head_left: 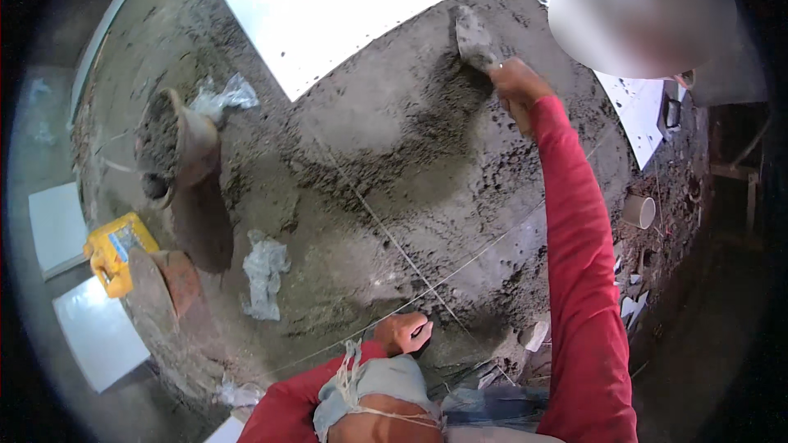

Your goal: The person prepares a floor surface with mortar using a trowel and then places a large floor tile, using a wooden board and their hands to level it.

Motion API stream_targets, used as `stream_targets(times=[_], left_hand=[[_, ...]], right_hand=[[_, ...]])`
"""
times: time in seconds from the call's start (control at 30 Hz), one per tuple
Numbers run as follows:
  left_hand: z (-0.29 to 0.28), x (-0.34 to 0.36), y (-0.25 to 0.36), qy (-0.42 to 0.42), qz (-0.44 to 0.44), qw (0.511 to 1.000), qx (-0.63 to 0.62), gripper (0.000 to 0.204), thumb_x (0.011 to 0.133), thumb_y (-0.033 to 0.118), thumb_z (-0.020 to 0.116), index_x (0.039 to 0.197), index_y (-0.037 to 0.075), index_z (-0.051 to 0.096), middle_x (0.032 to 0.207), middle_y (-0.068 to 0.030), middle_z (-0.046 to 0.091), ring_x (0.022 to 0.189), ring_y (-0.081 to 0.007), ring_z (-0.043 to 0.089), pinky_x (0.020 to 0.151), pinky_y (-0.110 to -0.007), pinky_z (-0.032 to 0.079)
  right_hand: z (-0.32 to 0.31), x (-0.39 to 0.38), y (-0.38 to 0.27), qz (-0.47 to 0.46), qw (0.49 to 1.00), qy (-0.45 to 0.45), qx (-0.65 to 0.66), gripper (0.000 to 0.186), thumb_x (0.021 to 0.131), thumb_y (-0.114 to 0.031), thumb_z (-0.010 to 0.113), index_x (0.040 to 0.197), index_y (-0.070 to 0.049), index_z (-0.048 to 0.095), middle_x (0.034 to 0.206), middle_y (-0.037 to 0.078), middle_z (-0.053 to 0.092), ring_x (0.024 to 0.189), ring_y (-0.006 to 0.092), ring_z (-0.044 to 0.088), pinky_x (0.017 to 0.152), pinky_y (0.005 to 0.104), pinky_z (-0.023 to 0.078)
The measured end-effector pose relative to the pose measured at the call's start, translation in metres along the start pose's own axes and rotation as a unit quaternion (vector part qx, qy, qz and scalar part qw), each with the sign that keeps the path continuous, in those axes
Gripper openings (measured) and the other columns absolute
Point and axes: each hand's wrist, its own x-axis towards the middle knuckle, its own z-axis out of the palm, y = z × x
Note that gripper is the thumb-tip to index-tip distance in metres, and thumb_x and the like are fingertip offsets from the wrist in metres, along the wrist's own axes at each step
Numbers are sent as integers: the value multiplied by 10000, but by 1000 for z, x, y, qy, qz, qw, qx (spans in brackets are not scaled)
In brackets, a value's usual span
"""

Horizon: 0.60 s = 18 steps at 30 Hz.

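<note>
The right hand (519, 86) is clamped on the trowel (474, 37), arm outstretched, seemingly for reach, with the blade on the mortar (353, 127) near the white tile (304, 8). The left hand (400, 334) curls beside crossing strings (386, 230), perhaps for support; I cannot tell whether it grips anything. The strings look taut, probably as guides.

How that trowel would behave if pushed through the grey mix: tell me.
The trowel is probably stiff: its blade shows no obvious bend. It would likely drag, as the grey mix looks thick and lumpy beside it. It might twist, too, since the right hand holds it only at the handle end.
</note>
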Motion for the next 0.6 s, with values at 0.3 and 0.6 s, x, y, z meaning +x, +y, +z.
stream_targets(times=[0.3, 0.6], left_hand=[[8, -4, 5, 10, 21, 999, 31, 273, 895, 245, 683, 723, 87, 541, 645, -108, 554, 551, -337, 585, 487, -432, 447], [7, -14, 13, 33, -48, 998, 4, 206, 908, 237, 660, 799, 69, 611, 721, -172, 605, 650, -381, 621, 568, -435, 479]], right_hand=[[66, -154, -21, -151, 982, -99, -57, 403, 949, -314, 495, 999, 36, 688, 931, 318, 676, 910, 452, 684, 811, 522, 548], [-19, -383, 59, -171, 983, 7, -69, 348, 962, -369, 523, 960, -44, 648, 859, 248, 676, 754, 425, 667, 662, 517, 521]])
